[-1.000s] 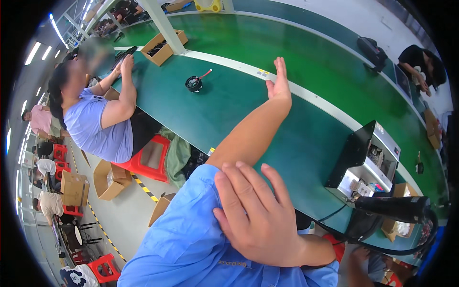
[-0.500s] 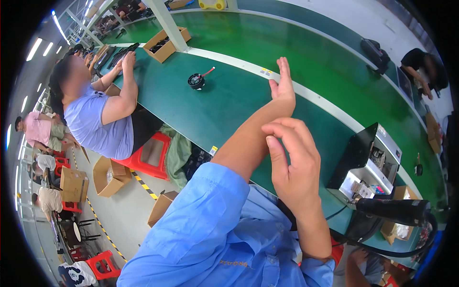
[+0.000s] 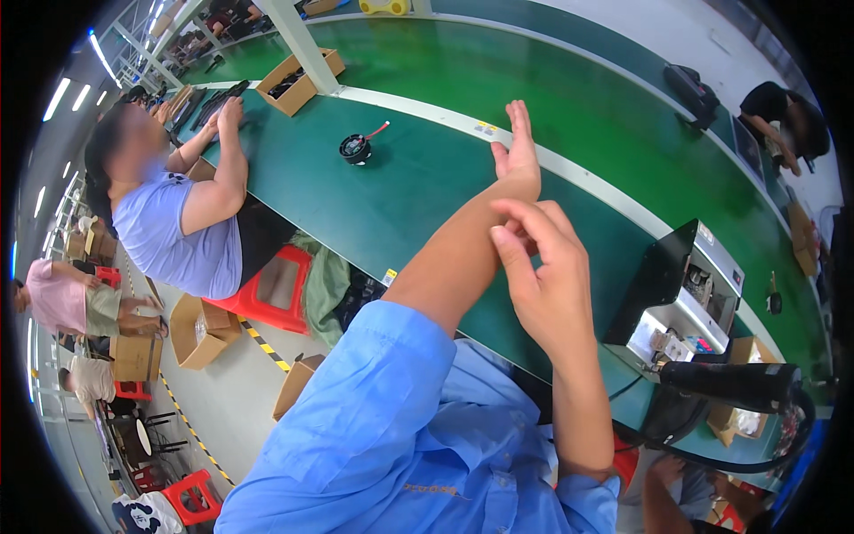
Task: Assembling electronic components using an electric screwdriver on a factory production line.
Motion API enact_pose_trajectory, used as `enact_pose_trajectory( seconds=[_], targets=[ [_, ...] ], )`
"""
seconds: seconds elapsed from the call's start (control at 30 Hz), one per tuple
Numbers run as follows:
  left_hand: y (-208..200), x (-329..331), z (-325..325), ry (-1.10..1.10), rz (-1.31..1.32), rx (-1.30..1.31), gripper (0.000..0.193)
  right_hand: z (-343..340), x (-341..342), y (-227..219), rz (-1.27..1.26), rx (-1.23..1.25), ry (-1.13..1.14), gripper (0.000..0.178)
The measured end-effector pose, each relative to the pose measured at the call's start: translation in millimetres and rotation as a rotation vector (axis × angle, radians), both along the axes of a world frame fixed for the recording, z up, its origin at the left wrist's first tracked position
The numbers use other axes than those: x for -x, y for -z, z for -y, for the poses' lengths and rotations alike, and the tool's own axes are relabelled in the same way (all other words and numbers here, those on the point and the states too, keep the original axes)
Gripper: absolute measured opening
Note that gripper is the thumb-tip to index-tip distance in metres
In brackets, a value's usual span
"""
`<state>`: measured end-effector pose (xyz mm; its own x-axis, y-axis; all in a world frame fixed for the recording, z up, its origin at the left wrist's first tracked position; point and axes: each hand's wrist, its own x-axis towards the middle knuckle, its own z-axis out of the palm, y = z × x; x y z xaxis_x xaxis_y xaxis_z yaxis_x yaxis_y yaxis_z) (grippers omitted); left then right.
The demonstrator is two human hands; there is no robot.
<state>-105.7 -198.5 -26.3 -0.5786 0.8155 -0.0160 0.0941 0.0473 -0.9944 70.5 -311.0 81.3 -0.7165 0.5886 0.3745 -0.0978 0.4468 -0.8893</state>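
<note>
Bare left forearm [image 3: 449, 258] above our smooth green tabletop [image 3: 400, 191], left hand [image 3: 519, 153] outstretched, right hand [image 3: 551, 267] curled, pinch unclear to us, red plastic stool [image 3: 253, 307] on grey floor [image 3: 209, 400]

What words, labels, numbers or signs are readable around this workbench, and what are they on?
Nothing is readable.
Blue shirt: orange stitched marks, too blurred.
Bench-edge label: too small.
Stickers on the pale rail: too small.
Metal machine: small marks, too small.
Floor tape: yellow-and-black stripes, no words visible.
</note>
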Motion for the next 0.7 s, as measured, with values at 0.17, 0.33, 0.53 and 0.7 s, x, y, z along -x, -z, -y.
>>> enact_pose_trajectory(
  seconds=[0.17,0.33,0.53,0.7],
  targets=[
    [-1.4,-2.7,0.9,0.005,-0.053,-0.006,0.051,-6.9,5.6,1.9,0.078,-0.028,-0.083,0.01],
    [-4.7,-3.0,2.8,0.004,-0.008,-0.009,0.051,-4.0,5.7,2.9,0.073,-0.037,-0.047,0.008],
    [-0.8,-2.6,0.9,0.015,0.0,-0.017,0.052,-4.6,-2.5,9.0,-0.044,0.209,-0.04,0.01],
    [2.6,-0.7,0.4,0.027,0.017,-0.014,0.053,-9.7,-4.9,16.8,-0.207,0.589,-0.153,0.014]
  ],
)
